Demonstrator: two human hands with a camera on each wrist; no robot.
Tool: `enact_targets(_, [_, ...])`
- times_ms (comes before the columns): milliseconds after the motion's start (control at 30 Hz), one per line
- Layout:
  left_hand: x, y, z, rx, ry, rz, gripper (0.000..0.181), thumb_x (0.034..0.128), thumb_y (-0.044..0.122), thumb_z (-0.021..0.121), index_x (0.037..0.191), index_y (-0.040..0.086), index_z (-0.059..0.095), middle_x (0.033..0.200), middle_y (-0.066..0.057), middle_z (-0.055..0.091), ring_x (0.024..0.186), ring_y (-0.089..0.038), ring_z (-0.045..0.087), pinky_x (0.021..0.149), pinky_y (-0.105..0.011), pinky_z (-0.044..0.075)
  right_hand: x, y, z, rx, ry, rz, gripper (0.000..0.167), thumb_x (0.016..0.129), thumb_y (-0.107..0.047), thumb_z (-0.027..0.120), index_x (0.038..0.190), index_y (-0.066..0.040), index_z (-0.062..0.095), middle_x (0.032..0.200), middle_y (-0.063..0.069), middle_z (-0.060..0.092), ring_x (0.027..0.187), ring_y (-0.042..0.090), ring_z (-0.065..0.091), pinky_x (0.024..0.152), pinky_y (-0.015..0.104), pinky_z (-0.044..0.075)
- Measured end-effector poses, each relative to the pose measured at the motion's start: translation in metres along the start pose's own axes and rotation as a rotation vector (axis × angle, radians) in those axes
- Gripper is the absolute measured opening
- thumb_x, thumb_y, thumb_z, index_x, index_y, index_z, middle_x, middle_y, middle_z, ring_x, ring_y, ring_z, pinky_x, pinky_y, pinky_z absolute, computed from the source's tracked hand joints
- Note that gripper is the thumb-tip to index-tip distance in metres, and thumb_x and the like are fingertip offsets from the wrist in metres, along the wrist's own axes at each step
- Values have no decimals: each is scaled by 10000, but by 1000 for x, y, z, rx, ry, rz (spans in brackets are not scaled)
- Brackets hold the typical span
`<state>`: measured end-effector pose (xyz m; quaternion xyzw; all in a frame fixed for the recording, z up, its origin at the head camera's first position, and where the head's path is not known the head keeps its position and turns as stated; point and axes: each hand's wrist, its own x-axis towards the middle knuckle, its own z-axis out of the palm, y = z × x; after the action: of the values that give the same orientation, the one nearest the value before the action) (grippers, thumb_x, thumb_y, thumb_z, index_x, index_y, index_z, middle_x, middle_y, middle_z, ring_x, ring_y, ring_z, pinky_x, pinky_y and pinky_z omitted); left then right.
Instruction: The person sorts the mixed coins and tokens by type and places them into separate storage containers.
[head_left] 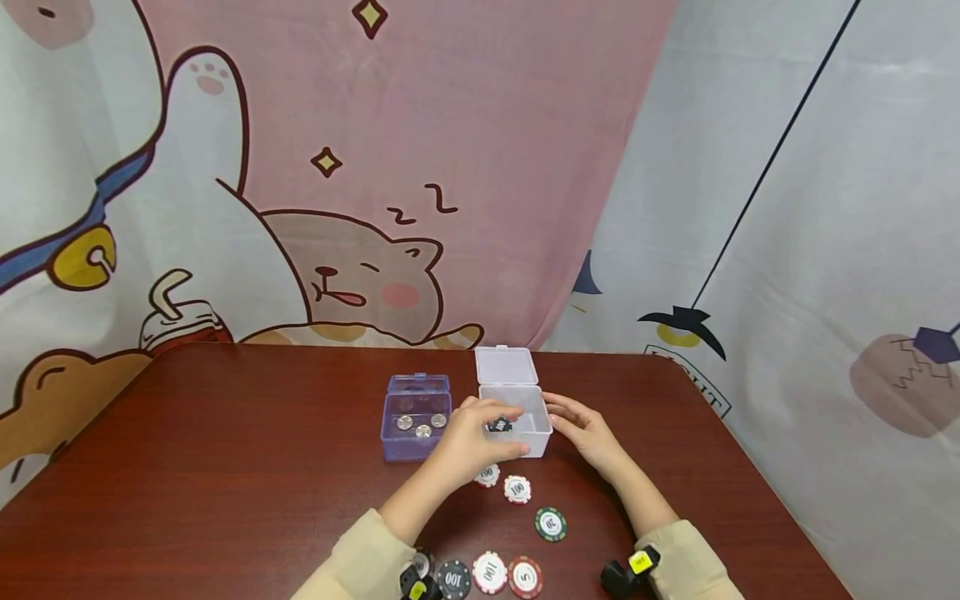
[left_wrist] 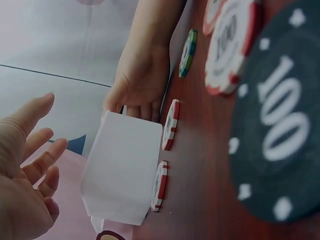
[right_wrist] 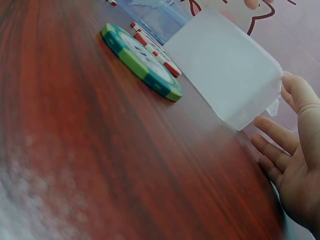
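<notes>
Nearest, in front of the white box (head_left: 538,422), lies a row of chips (head_left: 490,572), then a green chip (head_left: 551,524). Over the box, the left hand (head_left: 476,433) holds nothing, thumb and fingers apart; the right hand (head_left: 591,432) touches its right side, fingers loosely spread. A black chip (head_left: 498,425) is inside. Chip placing seems in hand; the next move likely calls for lifting clear

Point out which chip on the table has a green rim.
The chip marked 20, lying by itself: its rim is green, while the white chips, red chip and black chip marked 100 show none.
</notes>
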<state>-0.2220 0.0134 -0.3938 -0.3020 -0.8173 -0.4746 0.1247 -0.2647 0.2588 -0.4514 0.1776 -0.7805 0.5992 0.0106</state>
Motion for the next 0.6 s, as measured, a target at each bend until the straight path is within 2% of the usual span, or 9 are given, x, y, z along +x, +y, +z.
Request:
enact_targets(167, [-6,1,1,-47,-52,-12,448,707,227,854,1112,82,726,1022,8,684,905,-225,535,778,-398,462,-3,-14,2,-7,-10,-9,423,952,-35,560,1361,42,482,1241,264,568,1151,374,528,871,238,441])
enact_targets(300, [-11,1,1,-44,-110,0,447,718,227,850,1111,60,718,1001,0,677,896,-241,535,766,-345,461,-6,-28,5,-25,-17,-23,423,951,-31,558,1351,75,472,1231,276,568,1143,362,536,874,245,443])
enact_targets(400, [-14,1,2,-36,-158,-12,448,722,229,847,1120,69,715,1029,15,663,920,-264,546,779,-318,460,-7,-30,6,-22,-21,-29,420,951,-19,551,1348,88,467,1232,296,560,1149,400,525,872,241,442])
enact_targets(533, [-17,-1,3,-24,-217,-36,444,729,234,838,1134,100,714,1105,33,648,1009,-196,543,850,-311,451,-7,-31,6,-12,-17,-26,420,948,-12,552,1348,85,469,1234,310,551,1159,438,507,865,228,438])
enact_targets(600, [-18,-3,4,-26,-246,-24,441,732,216,832,1135,83,710,1120,19,649,1015,-178,542,861,-314,449,-6,-30,6,-8,-16,-22,420,947,-12,555,1348,82,472,1235,310,552,1163,439,504,865,227,436])
